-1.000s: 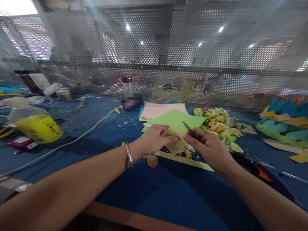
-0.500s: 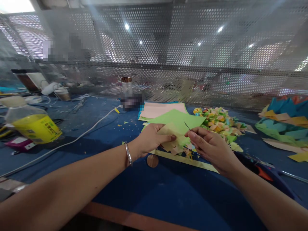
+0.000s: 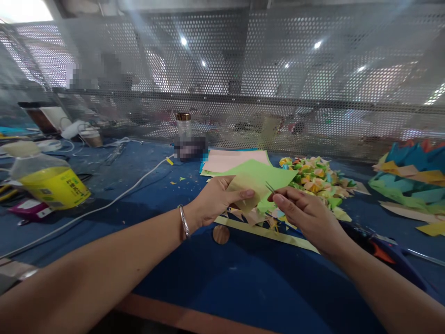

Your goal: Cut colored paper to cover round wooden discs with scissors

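My left hand [image 3: 222,197] pinches a small pale yellow square of paper [image 3: 245,190] between thumb and fingers. To its right, my right hand [image 3: 302,208] is closed on thin metal tweezers [image 3: 270,187]. Their two fine tips point up and left, slightly apart, and do not touch the yellow paper. Behind both hands lies a larger light green sheet [image 3: 267,174]. Below the hands are small folded paper scraps [image 3: 255,218] and a long pale yellow strip [image 3: 278,232]. A round brown disc [image 3: 221,234] lies under my left wrist.
A pile of folded paper flowers [image 3: 316,178] stands behind my right hand. A stack of coloured paper [image 3: 236,161] lies at the back. At right are layered paper shapes [image 3: 410,181] and a blue glue gun [image 3: 385,250]. A yellow-labelled bottle [image 3: 52,183] and white cable [image 3: 118,197] are left.
The yellow paper in my left hand has turned and now shows flatter and sharper. The tweezers' two tips now show apart. Both hands stay in nearly the same place.
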### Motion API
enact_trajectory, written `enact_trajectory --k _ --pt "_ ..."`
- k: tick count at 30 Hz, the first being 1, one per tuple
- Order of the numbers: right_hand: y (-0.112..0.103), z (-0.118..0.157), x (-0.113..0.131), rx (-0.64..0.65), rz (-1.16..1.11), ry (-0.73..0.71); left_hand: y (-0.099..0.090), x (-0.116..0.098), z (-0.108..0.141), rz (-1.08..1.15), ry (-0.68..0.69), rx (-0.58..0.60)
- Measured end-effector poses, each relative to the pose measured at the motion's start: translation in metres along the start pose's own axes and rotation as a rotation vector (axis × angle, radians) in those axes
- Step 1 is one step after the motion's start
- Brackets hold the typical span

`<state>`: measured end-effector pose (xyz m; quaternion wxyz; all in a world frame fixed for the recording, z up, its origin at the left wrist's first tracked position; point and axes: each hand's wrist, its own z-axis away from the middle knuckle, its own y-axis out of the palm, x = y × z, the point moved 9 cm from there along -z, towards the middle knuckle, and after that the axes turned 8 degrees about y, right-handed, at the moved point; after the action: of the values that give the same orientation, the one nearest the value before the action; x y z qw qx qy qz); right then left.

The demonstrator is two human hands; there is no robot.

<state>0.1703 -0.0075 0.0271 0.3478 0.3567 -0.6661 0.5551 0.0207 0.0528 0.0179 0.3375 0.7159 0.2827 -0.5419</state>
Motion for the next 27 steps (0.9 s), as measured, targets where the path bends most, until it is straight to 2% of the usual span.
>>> enact_trajectory --k 13,27 --pt "0.000 0.005 0.018 -0.027 0.179 -0.073 0.004 0.004 0.002 -0.021 -0.032 0.035" --pt "-0.002 0.006 0.020 -0.062 0.235 -0.104 0.004 0.004 0.001 -0.030 -0.024 0.044"
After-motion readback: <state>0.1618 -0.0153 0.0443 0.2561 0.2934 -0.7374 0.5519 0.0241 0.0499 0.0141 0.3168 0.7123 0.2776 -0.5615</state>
